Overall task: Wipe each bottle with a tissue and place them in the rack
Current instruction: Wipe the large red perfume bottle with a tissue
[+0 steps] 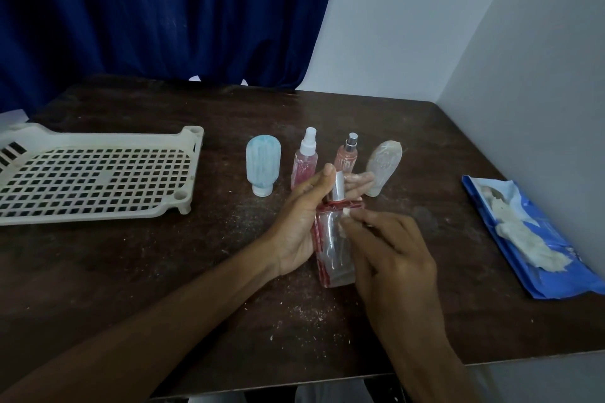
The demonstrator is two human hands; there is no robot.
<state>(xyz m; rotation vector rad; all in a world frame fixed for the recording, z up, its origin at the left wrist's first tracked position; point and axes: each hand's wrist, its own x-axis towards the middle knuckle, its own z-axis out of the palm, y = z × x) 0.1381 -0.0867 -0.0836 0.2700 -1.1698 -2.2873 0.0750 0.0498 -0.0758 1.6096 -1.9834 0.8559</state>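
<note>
Square perfume bottle (pixel 334 249) — clear, red-edged, silver cap — sits at the table's (pixel 163 271) middle, gripped by the left hand (pixel 301 219), fingers curled round it. Right hand (pixel 393 252) pinches a small tissue wad (pixel 345 213) against its shoulder — wiping step. Next move, likely: carry it to the perforated plastic rack (pixel 108 137) at the left edge.

The left hand (pixel 301 226) gripped a square clear bottle (pixel 334 258); the right hand (pixel 399 258) pinched a tissue (pixel 345 213) against it. The rack (pixel 98 173) lay well left of the left hand.
</note>
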